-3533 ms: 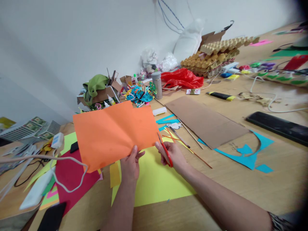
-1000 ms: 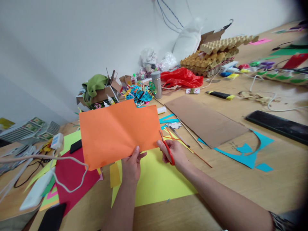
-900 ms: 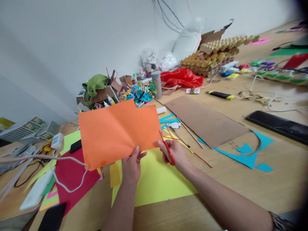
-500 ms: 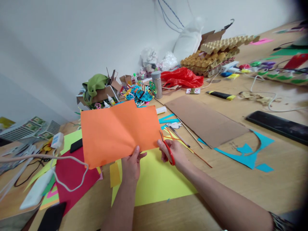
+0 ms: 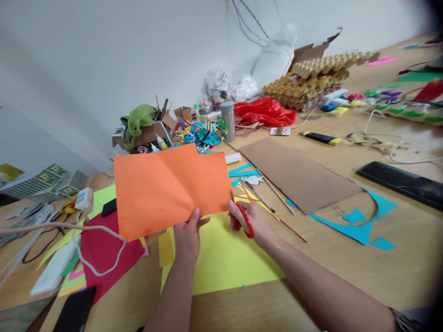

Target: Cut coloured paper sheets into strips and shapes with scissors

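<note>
Wooden table (image 5: 224, 314) below, orange paper (image 5: 166, 189) edge-pinched by our left grip (image 5: 187, 236) could sag onto scissors (image 5: 245, 214) held in our right grip (image 5: 259, 223).

Orange paper (image 5: 166, 191), seemingly matt, smooth

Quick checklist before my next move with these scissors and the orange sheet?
1. Left hand grips orange sheet at lower edge: ok.
2. Right hand holds red-handled scissors: ok.
3. Left fingers apart from blades: ok.
4. Sheet flat: not ok, buckled above left thumb.
5. Blades touching sheet's right edge: cannot tell.
6. White cable off sheet's lower-left corner: cannot tell, they meet in view.
</note>
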Motion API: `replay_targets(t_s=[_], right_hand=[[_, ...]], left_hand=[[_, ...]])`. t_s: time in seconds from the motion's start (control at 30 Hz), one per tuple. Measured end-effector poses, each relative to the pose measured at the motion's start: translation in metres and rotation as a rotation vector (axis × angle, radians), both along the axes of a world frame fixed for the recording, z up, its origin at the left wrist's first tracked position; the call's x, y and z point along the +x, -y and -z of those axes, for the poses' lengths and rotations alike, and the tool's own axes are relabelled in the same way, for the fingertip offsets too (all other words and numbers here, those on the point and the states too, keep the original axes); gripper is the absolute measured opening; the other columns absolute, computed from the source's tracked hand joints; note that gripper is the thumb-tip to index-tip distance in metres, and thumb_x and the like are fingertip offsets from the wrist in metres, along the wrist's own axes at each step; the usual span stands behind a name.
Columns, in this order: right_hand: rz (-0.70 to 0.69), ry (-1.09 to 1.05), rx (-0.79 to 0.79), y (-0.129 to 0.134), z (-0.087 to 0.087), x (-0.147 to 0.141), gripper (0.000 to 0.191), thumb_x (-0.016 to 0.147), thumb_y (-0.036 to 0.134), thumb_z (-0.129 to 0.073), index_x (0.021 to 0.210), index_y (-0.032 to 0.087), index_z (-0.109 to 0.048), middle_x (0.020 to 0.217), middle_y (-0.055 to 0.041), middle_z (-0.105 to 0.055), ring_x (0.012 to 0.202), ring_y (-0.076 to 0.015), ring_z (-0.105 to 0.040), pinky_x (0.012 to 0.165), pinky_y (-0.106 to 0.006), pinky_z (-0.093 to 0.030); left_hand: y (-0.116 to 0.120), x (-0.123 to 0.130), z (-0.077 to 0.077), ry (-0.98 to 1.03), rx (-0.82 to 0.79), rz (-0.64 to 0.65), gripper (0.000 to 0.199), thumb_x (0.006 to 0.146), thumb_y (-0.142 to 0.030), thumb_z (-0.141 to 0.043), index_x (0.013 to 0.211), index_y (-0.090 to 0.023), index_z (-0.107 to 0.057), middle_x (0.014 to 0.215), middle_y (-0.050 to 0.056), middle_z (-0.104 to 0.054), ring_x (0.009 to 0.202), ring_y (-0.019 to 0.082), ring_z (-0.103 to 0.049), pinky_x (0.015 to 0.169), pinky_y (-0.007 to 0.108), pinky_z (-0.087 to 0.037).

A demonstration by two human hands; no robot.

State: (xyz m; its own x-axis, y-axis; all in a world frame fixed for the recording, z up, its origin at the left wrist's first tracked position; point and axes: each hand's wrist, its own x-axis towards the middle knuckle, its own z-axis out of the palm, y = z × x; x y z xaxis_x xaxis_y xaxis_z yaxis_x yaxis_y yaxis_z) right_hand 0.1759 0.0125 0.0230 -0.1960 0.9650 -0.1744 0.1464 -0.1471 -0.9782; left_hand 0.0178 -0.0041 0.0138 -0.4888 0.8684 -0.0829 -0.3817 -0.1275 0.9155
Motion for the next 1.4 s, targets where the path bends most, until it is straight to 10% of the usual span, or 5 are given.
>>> replay_targets(t_s=[1.4], right_hand=[[0.125, -0.031, -0.044, -0.0016, 0.0010, -0.0013, 0.046, 0.074, 0.056, -0.057, 0.053, 0.021, -0.038, 0.036, 0.0022, -0.049, 0.032, -0.0097, -0.044, 0.035, -0.020, -0.029]], left_hand=[[0.0014, 0.0009, 0.0043, -0.025, -0.049, 0.075, 0.059, 0.059, -0.019, -0.078, 0.114, -0.018, -0.057, 0.104, 0.007, -0.064, 0.068, 0.013, -0.063, 0.054, 0.024, -0.056]])
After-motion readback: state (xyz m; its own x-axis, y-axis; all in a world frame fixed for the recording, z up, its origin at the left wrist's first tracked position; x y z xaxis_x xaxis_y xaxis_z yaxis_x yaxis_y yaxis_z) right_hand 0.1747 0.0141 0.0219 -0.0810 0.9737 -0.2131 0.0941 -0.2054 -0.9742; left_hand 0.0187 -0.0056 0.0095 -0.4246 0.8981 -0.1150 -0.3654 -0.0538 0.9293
